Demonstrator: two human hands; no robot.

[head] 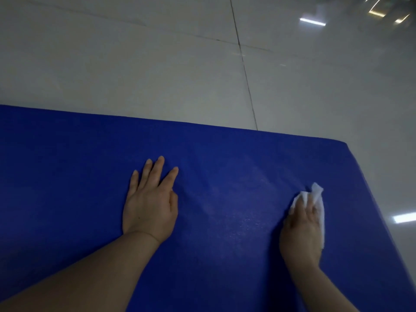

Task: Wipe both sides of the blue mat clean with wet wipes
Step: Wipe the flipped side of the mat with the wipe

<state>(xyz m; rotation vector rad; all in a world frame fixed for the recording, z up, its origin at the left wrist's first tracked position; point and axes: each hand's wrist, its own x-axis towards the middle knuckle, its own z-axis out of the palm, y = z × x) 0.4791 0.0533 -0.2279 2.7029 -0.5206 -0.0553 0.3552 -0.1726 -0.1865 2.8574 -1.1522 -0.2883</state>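
From the head camera you are looking down at a large, flat, deep-blue mat with a fine textured surface (67, 176), which fills the lower two thirds of the frame. Its far edge runs from the middle left across to a rounded corner at the right, and its right edge slants down toward the lower right corner of the frame.

Your left hand (149, 202) lies palm down at the centre left of the frame, fingers straight and slightly spread, pressing flat on the mat and holding nothing. Your bare forearm runs back to the lower left corner.

Your right hand (301, 230) is at the lower right of the frame, near the mat's right edge. It rests on a crumpled white wet wipe (318, 197), which shows beyond the fingertips and along the outer side of the hand. Your fingers lie over the wipe and press it against the mat; whether they curl round it cannot be made out.

Between your two hands a paler, faintly glistening streak crosses the blue surface.

Beyond the mat, the upper part of the frame shows a glossy pale-grey tiled floor (135, 64) with dark grout lines and bright reflections of lights at the upper right and the right edge.

No container appears, and no writing or label can be read.
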